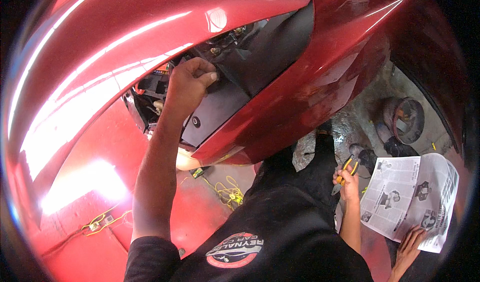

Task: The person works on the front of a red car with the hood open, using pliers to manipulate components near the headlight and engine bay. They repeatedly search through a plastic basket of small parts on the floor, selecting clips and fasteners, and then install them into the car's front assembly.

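My left hand [191, 79] is over a black plastic cover [220, 104] fitted along the edge of a red car's body. Its fingers are pinched together near the cover's upper edge; what they hold, if anything, is too small to make out. A round fastener [196, 121] sits on the cover, closer to my forearm. Down by my right side, my right hand [348, 183] is closed round a pair of pliers [354, 166] with yellow and black handles. The pliers' handles point up and their jaws come out below the hand.
The red hood [125, 47] is raised over the opening, and the red bumper [280, 117] curves below it. At the right, another person's hand [414, 242] rests on an open newspaper [390, 194]. A bucket [412, 127] and a tangled yellow cord [230, 194] are on the floor.
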Demonstrator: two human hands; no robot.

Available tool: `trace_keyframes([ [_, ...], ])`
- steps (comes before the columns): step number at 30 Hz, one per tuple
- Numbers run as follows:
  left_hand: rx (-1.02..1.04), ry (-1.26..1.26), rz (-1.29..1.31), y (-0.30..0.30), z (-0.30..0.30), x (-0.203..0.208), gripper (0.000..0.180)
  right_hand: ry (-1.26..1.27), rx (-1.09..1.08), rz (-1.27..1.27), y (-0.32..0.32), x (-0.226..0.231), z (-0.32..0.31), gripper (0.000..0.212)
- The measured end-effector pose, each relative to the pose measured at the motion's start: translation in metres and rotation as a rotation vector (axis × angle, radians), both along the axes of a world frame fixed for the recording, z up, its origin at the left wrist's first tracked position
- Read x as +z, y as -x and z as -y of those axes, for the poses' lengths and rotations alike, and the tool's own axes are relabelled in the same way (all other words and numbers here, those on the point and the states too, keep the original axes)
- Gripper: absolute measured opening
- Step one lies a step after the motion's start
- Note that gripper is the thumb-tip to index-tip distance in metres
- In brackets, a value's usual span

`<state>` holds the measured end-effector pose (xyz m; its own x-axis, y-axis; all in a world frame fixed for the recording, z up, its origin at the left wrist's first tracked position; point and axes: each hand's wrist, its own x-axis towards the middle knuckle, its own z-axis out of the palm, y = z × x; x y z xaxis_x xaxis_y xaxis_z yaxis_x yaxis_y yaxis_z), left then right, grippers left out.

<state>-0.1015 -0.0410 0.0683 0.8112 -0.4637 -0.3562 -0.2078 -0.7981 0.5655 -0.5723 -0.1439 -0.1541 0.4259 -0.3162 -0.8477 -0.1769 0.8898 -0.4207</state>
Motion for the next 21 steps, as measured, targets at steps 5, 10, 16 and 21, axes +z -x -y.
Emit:
trace_keyframes([
  [5, -0.044, 0.013, 0.253, 0.007, -0.017, -0.010, 0.015, 0.021, 0.020, -0.029, 0.002, 0.003, 0.005, 0.016],
  [10, 0.036, 0.017, 0.235, 0.024, -0.009, -0.005, 0.020, 0.052, 0.069, -0.047, 0.007, -0.002, 0.008, 0.015],
  [16, -0.335, -0.013, 0.570, 0.021, -0.014, -0.013, 0.017, 0.046, 0.050, -0.051, -0.003, -0.004, 0.007, 0.014],
  [21, -0.626, -0.009, 0.599, -0.005, -0.021, -0.013, 0.018, 0.024, 0.077, -0.032, -0.005, -0.006, 0.005, 0.014],
])
